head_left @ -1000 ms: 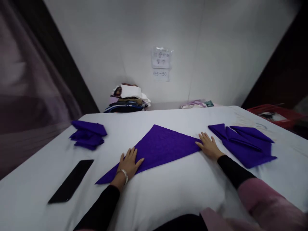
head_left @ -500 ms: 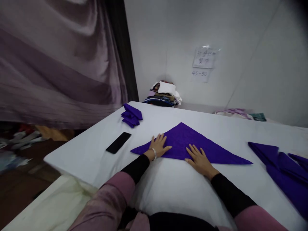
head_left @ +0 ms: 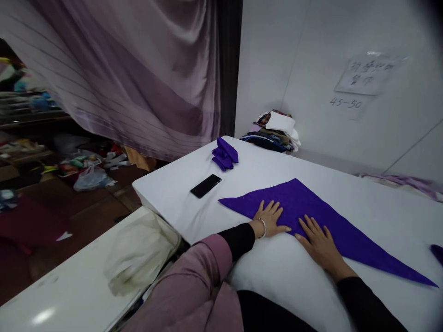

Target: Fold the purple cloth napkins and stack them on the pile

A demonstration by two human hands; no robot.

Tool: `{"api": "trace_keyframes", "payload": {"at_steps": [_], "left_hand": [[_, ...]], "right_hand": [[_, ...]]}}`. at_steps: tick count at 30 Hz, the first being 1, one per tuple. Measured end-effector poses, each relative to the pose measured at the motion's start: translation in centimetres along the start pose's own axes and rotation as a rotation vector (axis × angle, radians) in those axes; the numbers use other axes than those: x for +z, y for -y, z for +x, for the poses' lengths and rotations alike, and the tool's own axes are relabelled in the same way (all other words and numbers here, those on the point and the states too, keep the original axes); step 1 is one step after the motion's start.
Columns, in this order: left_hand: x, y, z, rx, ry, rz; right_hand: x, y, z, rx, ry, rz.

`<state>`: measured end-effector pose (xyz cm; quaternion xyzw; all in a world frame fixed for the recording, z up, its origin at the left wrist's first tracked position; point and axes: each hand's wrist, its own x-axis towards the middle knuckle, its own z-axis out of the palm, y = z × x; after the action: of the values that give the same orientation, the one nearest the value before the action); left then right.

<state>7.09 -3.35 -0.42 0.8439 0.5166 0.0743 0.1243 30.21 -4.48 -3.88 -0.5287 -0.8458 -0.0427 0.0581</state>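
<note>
A purple cloth (head_left: 294, 203) folded into a wide triangle lies on the white table (head_left: 166, 184), its peak pointing away from me. My left hand (head_left: 270, 219) rests flat on the cloth's left part near the front edge, fingers spread, a bracelet at the wrist. My right hand (head_left: 320, 244) lies on it further right, fingers also spread and palm down. Neither hand grips anything. The cloth's long right corner stretches toward the right side of the table.
A black phone (head_left: 206, 186) and a folded purple bundle (head_left: 224, 153) lie on the table's left part. Stacked clothes (head_left: 273, 131) stand by the wall. A lower white surface (head_left: 79, 272) holds a pale cloth bag (head_left: 134, 249). Another purple piece (head_left: 437, 253) shows at the right edge.
The view has turned left, so the table's contents appear further right, and most of the right-hand purple pieces have left the frame. Both hands still lie flat on the cloth.
</note>
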Motion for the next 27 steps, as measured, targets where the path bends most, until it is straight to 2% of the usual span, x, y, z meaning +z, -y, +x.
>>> {"api": "trace_keyframes", "payload": {"at_steps": [7,16,21,27], "left_hand": [[-1.8,4.7,-3.4,-0.125,-0.015,0.029],[-4.1,11.4,-7.4,-0.404,-0.051,0.103],[-4.5,13.1,-7.6,-0.447,-0.065,0.119],[-4.7,13.1,-7.6,-0.472,-0.068,0.131]], "right_hand": [[0.4,-0.2,-0.1,-0.002,-0.015,0.022],[0.5,-0.1,0.0,-0.008,-0.025,0.015],[0.0,0.1,0.1,-0.003,-0.006,0.02],[-0.7,0.3,0.2,-0.001,0.019,0.048]]}}
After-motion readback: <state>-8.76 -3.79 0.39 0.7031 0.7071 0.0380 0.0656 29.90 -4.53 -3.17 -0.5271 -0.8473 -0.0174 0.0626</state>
